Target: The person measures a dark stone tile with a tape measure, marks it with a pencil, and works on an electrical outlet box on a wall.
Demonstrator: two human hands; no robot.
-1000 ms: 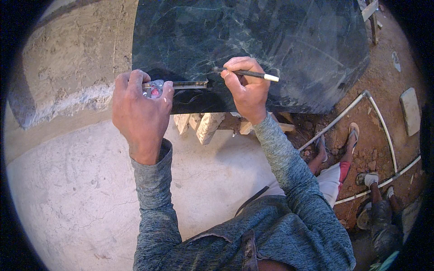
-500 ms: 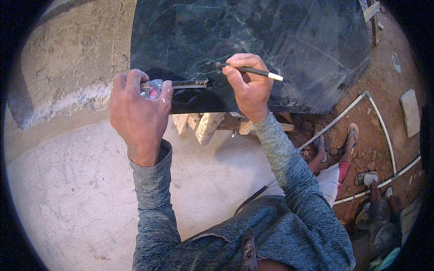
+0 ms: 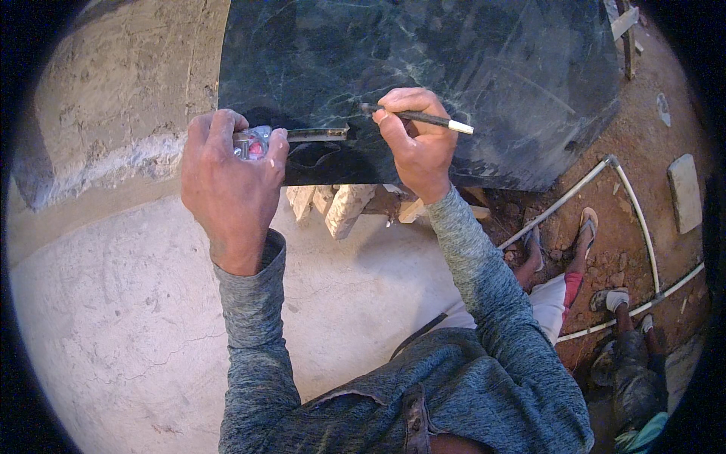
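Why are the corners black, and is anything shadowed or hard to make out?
Head view: the round fisheye image leaves the corners black; head view: a soft shadow falls on the pale floor by the wood; head view: markings on the tape are too small to read.

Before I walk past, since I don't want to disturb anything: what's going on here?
A person works over a dark polished slab. The left grip holds a tape measure, its blade partly out over the slab. The right grip holds a black pen with a white end; I can't tell whether its tip touches the slab.
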